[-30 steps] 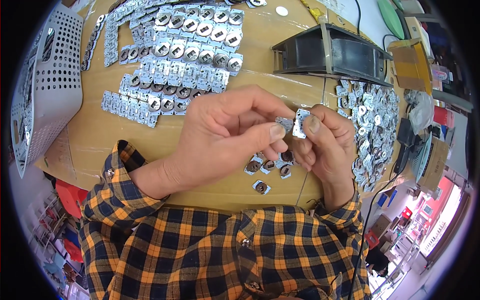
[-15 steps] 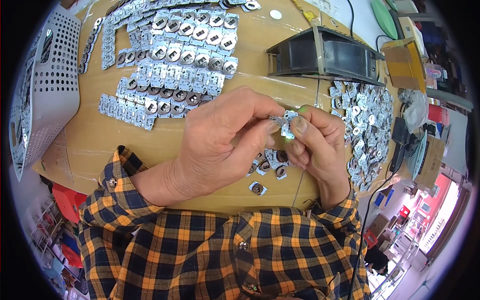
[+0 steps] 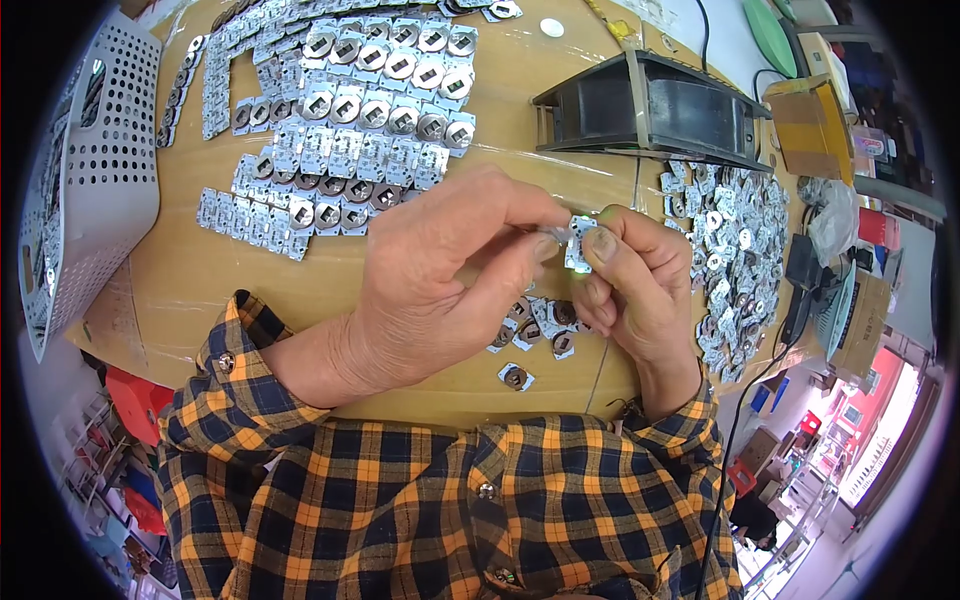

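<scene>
Two bare hands are meeting over the middle of a round wooden tabletop [image 3: 180,270], which is shining as if covered in clear film. The left hand [image 3: 440,270] and the right hand [image 3: 635,280] are both pinching a small square metal plate [image 3: 578,243] between thumb and fingertips, holding it just above the table, between the two hands. Beneath the hands, a few loose plates with round dark centres [image 3: 530,335] are lying on the wood, one a little apart toward the table's near edge.

Farther back on the left, rows of the same metal parts [image 3: 350,120] are lying side by side in overlapping strips, reaching almost to the far rim. On the right, a loose heap of plates [image 3: 735,240] is spreading along the table's edge. Behind it, a black box-shaped fan [image 3: 650,105] is standing on the table. A grey perforated plastic basket [image 3: 80,180] is sitting at the far left edge.

Beyond the right rim, cardboard boxes [image 3: 805,120] and a black cable [image 3: 740,420] are showing, and the room past them is looking crowded with red and blue items, too blurred to tell apart. Sleeves of an orange and navy checked shirt [image 3: 430,510] are filling the bottom of the view.
</scene>
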`<state>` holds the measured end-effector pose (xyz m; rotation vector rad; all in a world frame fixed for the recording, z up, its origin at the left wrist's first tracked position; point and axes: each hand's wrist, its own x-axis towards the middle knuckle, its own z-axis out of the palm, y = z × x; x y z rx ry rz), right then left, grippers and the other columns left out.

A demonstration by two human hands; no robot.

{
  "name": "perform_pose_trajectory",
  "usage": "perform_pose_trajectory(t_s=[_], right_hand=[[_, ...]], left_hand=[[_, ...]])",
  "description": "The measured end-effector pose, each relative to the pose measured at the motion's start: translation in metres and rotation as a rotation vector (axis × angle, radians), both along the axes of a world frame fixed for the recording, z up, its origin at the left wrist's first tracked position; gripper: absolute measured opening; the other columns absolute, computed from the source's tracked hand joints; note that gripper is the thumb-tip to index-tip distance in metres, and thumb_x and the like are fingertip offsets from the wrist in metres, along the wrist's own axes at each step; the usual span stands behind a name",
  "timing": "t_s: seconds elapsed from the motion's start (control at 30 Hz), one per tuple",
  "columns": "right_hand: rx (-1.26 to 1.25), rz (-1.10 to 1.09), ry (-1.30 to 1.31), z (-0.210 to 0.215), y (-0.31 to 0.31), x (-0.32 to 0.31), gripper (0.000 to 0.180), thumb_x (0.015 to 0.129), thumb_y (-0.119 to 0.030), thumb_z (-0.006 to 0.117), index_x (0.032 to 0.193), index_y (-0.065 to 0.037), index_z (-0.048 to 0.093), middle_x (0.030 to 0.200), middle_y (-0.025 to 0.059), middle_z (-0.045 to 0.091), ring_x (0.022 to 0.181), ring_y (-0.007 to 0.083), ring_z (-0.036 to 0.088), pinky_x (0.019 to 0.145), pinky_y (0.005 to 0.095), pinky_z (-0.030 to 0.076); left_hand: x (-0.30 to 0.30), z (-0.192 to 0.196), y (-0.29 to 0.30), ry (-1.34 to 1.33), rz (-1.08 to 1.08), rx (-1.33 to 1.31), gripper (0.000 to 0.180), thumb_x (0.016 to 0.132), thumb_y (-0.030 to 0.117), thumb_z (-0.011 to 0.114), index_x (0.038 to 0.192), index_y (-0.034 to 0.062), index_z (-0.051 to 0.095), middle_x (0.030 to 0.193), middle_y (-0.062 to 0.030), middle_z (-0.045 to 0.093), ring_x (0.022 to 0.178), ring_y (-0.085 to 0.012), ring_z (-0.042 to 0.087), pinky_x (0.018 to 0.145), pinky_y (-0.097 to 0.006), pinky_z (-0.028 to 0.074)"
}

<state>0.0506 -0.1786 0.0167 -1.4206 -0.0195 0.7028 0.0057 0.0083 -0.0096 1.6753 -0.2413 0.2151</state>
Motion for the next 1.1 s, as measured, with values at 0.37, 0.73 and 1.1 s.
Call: perform_pose_trajectory(t_s=[0.37,0.73,1.1], right_hand=[[0.065,-0.032,-0.027,0.002,-0.004,0.001,0.026,0.097,-0.013,0.051,0.074,-0.002,0.049,0.053,0.0006,0.043,0.038,0.0055,0.034,0.035,0.0217,0.030],[0.000,0.042,-0.062,0.000,-0.007,-0.001,0.026,0.097,-0.015,0.053,0.074,-0.001,0.050,0.054,0.0008,0.044,0.040,0.0058,0.037,0.037,0.0214,0.031],[-0.046,0.005,-0.053,0.000,-0.004,0.001,0.029,0.095,-0.016,0.056,0.071,-0.001,0.050,0.052,0.0013,0.044,0.039,0.0071,0.038,0.036,0.0232,0.031]], left_hand=[[-0.006,0.005,0.000,0.082,-0.123,-0.124,0.021,0.086,-0.013,0.056,0.105,-0.0064,0.061,0.093,-0.0096,0.061,0.075,-0.0112,0.066,0.065,-0.022,0.053],[-0.003,0.004,-0.002,0.111,-0.040,-0.101,0.020,0.087,-0.010,0.060,0.106,-0.0065,0.061,0.095,-0.0090,0.061,0.080,-0.0115,0.065,0.067,-0.022,0.053],[0.003,0.009,-0.006,-0.047,0.075,-0.025,0.013,0.079,-0.005,0.066,0.089,0.0027,0.064,0.072,-0.0069,0.058,0.056,-0.0151,0.056,0.051,-0.028,0.042]])
